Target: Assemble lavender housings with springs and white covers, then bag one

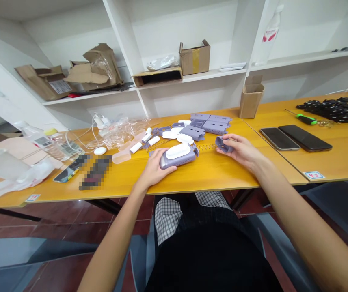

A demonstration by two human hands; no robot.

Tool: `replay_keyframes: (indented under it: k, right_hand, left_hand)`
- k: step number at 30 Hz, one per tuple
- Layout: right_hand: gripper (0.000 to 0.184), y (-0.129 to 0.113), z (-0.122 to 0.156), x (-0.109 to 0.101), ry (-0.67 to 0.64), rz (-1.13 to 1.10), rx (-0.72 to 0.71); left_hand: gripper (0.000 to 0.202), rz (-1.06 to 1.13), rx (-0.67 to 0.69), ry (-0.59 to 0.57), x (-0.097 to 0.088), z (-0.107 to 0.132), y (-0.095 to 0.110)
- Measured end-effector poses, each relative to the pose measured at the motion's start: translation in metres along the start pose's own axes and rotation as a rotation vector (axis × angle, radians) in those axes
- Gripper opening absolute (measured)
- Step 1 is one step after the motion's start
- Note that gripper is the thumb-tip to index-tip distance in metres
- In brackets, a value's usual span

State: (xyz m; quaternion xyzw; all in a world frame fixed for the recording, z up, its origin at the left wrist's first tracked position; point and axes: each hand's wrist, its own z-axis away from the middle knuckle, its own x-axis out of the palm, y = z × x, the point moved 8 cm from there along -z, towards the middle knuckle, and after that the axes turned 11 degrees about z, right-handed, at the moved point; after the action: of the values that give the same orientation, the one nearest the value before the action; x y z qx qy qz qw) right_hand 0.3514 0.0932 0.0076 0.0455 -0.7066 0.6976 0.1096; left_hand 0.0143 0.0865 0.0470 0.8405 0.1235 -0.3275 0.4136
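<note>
My left hand (154,169) is closed around a purple plastic housing (181,160) near the table's front edge. A white oval piece with a scalloped edge (177,151) sits on top of the housing. To the right, my right hand (240,151) pinches a small hollow purple end piece (223,144), apart from the housing. Coil springs (206,147) show between the two parts. Behind them lie several purple shells (212,127), white oval pieces (185,139) and white cylinders (136,147).
Left stand plastic bottles (56,144), clear plastic wrap (117,132) and a phone (70,170). On the right are two dark phones (304,137), a green-black screwdriver (306,119), black parts (329,110) and a small cardboard box (251,99). Shelves with cartons rise behind.
</note>
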Motion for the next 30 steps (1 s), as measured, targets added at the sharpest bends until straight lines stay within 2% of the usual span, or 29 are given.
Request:
replay_keyframes:
  k: [4,10,17,23,30]
  right_hand:
    - [0.021,0.004,0.002,0.013,-0.067,0.032,0.021]
    - [0.029,0.011,0.011,0.045,-0.162,0.042,0.036]
    - [0.040,0.014,0.022,0.078,-0.117,-0.064,0.032]
    - [0.041,0.016,0.023,0.085,-0.156,-0.141,0.056]
    - [0.045,0.018,0.026,0.091,-0.182,-0.162,0.063]
  left_hand:
    - [0.069,0.023,0.005,-0.020,0.001,0.000,0.006]
    - [0.069,0.021,0.014,-0.066,0.007,0.001,0.010]
    - [0.070,0.131,0.063,-0.017,0.003,0.001,0.016]
    - [0.071,0.181,0.084,0.061,-0.006,0.001,0.022]
    - [0.071,0.165,0.127,0.047,-0.003,0.001,0.024]
